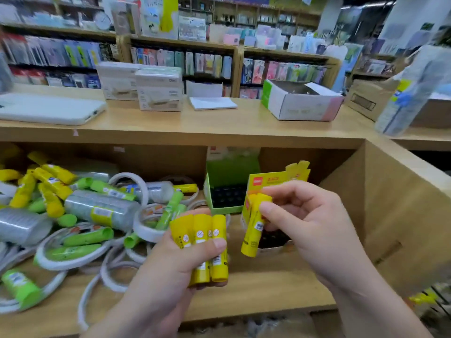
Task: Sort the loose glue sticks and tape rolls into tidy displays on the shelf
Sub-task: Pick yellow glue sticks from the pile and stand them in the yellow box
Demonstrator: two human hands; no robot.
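bright even indoor light | soft shadows | blurred, bowed edges | soft focus

Colours, placed off the display box point(224, 210): box itself light green outside, black contents inside. Just right of it: display carton point(268, 182), yellow with a red logo patch. In front of the box: three glue sticks point(202, 230), yellow, white labels with red-ringed symbols. Front-right of the box: single glue stick point(252, 237), yellow, white barcode label. Left of the box: loose glue sticks point(56, 172) in yellow and lime green, tape rolls point(146, 236) white, tape sleeves point(102, 208) clear-silvery with yellow-green labels. Shelf point(268, 284) pale wood.
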